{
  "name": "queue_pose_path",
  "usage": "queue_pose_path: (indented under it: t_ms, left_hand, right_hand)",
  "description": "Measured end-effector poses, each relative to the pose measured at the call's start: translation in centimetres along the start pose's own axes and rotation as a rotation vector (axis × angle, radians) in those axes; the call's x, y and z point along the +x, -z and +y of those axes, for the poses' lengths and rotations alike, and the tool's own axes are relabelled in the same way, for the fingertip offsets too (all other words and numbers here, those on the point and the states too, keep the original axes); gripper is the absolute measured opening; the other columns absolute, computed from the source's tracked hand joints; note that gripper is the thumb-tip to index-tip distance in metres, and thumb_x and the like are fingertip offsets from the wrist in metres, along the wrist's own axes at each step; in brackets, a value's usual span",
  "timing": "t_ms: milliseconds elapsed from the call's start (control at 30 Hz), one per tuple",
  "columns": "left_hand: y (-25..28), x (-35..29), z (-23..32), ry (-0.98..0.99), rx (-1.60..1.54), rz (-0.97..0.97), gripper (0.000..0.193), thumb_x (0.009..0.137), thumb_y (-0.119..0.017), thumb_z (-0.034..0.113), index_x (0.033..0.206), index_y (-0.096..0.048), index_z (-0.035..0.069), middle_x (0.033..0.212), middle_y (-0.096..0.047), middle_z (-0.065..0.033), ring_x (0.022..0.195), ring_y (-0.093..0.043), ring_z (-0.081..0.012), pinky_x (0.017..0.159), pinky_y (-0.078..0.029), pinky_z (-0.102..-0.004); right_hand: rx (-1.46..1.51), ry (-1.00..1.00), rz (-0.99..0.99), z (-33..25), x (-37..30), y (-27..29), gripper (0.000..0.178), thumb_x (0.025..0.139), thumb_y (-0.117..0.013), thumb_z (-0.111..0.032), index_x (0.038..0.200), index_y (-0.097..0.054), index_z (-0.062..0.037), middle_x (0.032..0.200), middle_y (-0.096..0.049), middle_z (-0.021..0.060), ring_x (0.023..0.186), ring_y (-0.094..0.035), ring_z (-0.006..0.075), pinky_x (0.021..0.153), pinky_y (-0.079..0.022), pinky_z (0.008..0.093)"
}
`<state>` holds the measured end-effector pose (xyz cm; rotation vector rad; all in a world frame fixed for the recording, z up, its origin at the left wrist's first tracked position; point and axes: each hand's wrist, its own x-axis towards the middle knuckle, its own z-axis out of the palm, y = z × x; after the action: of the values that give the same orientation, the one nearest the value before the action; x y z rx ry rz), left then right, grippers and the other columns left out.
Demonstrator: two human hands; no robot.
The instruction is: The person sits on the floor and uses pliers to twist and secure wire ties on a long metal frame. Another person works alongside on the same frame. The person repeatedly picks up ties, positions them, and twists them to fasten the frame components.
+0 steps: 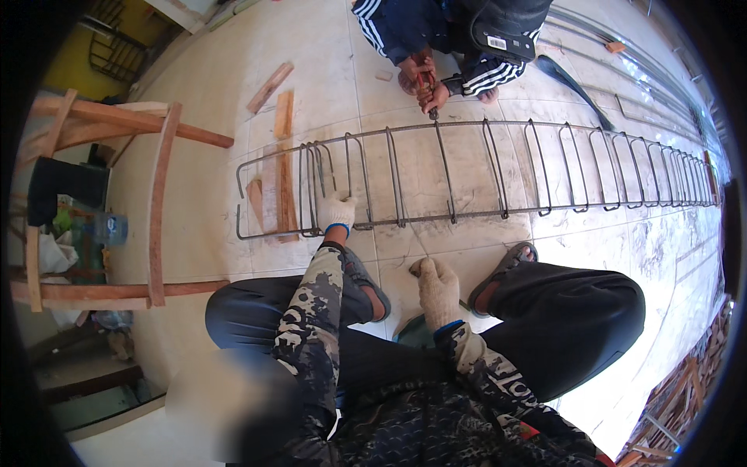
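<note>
A long rebar cage (475,214), thin steel bars with several rectangular stirrups, lies across the floor in front of me. My left hand (337,212), in a white knit glove, closes on a stirrup (319,171) by the near bar, toward the cage's left end. Between my feet, my right hand (437,289), gloved alike, is closed in a pinch. A thin wire (422,243) runs from its fingertips toward the cage; its grip is partly hidden. Across the cage, another person's bare hands (434,95) work red-handled pliers (424,80) at the far bar.
Wood pieces (285,183) lie under the cage's left end, with another wood offcut (270,87) beyond. A wooden frame (162,210) stands at left. Loose steel rods (622,58) lie far right, near a dark curved strip (572,87). Scrap wood (677,405) is piled lower right.
</note>
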<state>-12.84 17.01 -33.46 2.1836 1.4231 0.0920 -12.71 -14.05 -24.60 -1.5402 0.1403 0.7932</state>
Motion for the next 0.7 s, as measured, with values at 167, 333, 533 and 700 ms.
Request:
queue_pose_path:
  t_ms: [167, 333, 533, 700]
  left_hand:
    - [-1.3, 0.7, -1.7, -0.010, -0.012, 0.014, 0.041, 0.084, -0.081, 0.047, 0.112, -0.087, 0.017, 0.111, -0.083, -0.0162, 0.106, -0.079, -0.0385, 0.093, -0.062, -0.0489]
    - [-1.9, 0.0, 0.1, 0.061, 0.063, 0.016, 0.043, 0.082, -0.082, 0.047, 0.113, -0.087, 0.018, 0.110, -0.083, -0.0166, 0.104, -0.079, -0.0400, 0.090, -0.063, -0.0521]
    - [-1.3, -0.3, 0.1, 0.054, 0.051, 0.023, 0.042, 0.081, -0.081, 0.047, 0.113, -0.087, 0.020, 0.109, -0.083, -0.0167, 0.104, -0.079, -0.0398, 0.090, -0.063, -0.0515]
    - [-0.3, -1.4, -1.2, 0.021, -0.045, 0.143, 0.039, 0.088, -0.074, 0.048, 0.113, -0.086, 0.020, 0.110, -0.083, -0.0133, 0.104, -0.078, -0.0390, 0.091, -0.062, -0.0506]
  right_hand:
    - [-0.001, -0.036, -0.030, -0.9, -0.8, -1.0, 0.037, 0.111, -0.059, -0.033, 0.103, -0.078, -0.0029, 0.071, -0.056, -0.0034, 0.056, -0.048, 0.0070, 0.051, -0.037, 0.0262]
    - [0.055, -0.091, -0.020, -2.2, -1.2, -0.1, 0.033, 0.110, -0.062, -0.028, 0.104, -0.077, 0.0009, 0.075, -0.056, -0.0035, 0.068, -0.048, 0.0071, 0.062, -0.039, 0.0282]
    - [0.108, -0.084, -0.049, -2.2, -1.5, -0.3, 0.032, 0.112, -0.060, -0.028, 0.106, -0.076, 0.0001, 0.075, -0.054, -0.0047, 0.068, -0.046, 0.0065, 0.062, -0.038, 0.0279]
    - [0.166, 0.038, 0.116, -2.2, -1.7, -2.3, 0.036, 0.114, -0.057, -0.036, 0.109, -0.073, -0.0036, 0.067, -0.050, -0.0059, 0.053, -0.043, 0.0043, 0.048, -0.033, 0.0239]
